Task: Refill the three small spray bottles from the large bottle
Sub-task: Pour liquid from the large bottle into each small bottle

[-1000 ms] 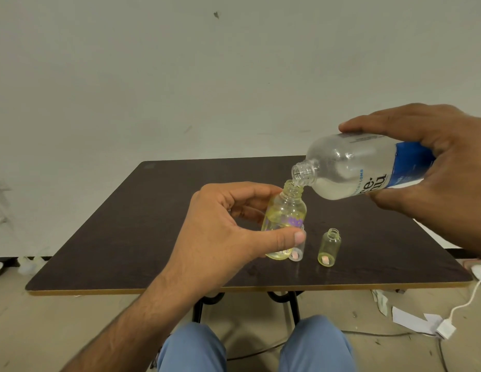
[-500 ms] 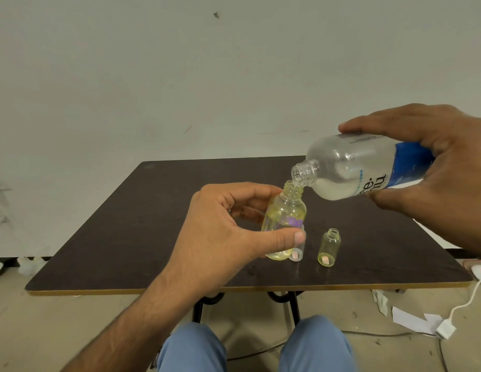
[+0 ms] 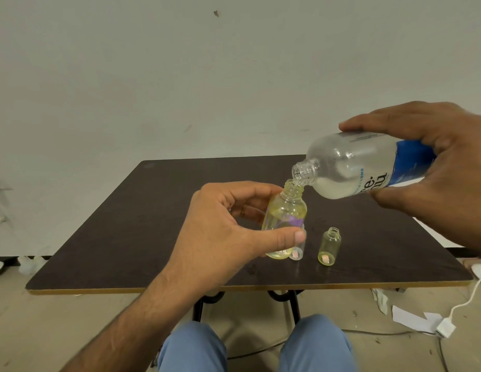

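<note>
The left hand (image 3: 220,232) pinches the spray bottle (image 3: 285,221) steady while the right hand (image 3: 443,170), at two o'clock, wraps and tips the large bottle (image 3: 354,167), mouths aligned for pouring.

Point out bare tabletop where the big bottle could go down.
Bare: the table's left half and the far strip. Crowded: centre-front, where the left hand holds a small bottle beside two vials.

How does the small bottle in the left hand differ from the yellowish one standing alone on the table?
The held bottle is bigger and rounder; the standing bottle is a slim vial. The held bottle is gripped by the left hand above the table and tilted under the large bottle; the standing bottle is upright and untouched. The held bottle shows a purple patch; the standing bottle has a pinkish bit at its bottom. Both are uncapped, clear and yellowish.
</note>
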